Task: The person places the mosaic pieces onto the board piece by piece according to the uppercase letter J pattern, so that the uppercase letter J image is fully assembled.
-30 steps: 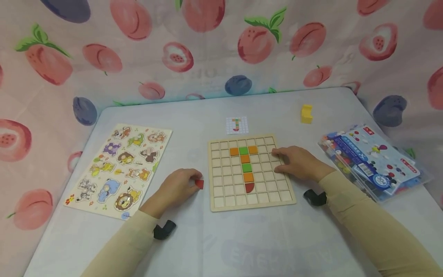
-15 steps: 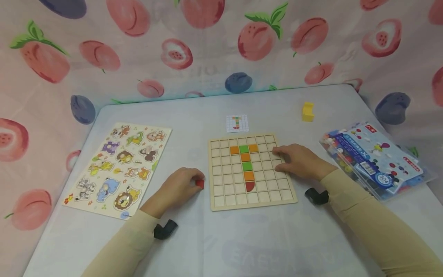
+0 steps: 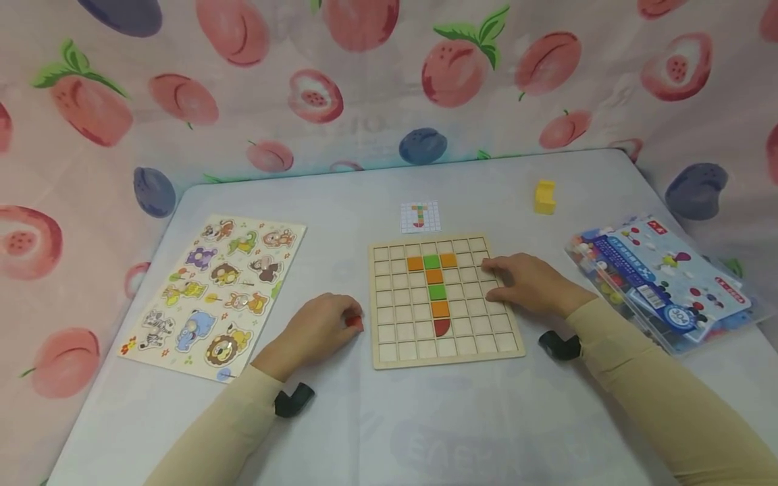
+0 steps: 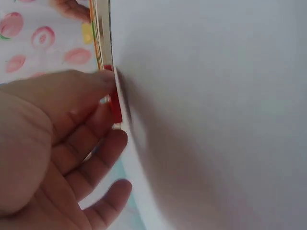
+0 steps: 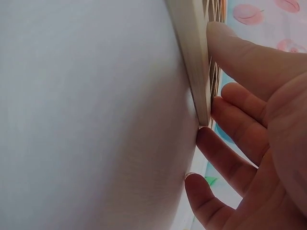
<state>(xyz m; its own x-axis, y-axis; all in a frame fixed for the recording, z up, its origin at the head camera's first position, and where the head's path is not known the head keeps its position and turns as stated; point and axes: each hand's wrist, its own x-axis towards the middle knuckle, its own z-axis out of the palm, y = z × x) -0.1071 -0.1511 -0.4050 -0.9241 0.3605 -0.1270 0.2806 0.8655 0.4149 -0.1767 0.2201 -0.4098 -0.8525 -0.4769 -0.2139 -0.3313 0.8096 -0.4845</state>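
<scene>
My left hand (image 3: 317,332) is just left of the wooden grid board (image 3: 389,359), low over the table. Between thumb and fingers it pinches a small red tile (image 4: 116,108), mostly covered by the fingers in the head view. My right hand (image 3: 535,286) rests on the board's right edge, its thumb and fingertips on the outer squares and nothing gripped. Set in the board are orange tiles (image 3: 434,277), green tiles (image 3: 437,292) and a rounded dark red tile (image 3: 442,328), forming a T-like shape. Behind the board lies a small pattern card (image 3: 419,217) with a hooked, J-like figure.
An animal puzzle board (image 3: 213,297) lies at the left, close to the left forearm. On the right, a clear plastic box (image 3: 665,280) of colourful pieces lies beyond the right wrist. A yellow block (image 3: 544,197) stands at the back right.
The red tile has turned a little in the left fingers, and less of it shows now. The right hand stays on the board's edge; the head view shifts slightly.
</scene>
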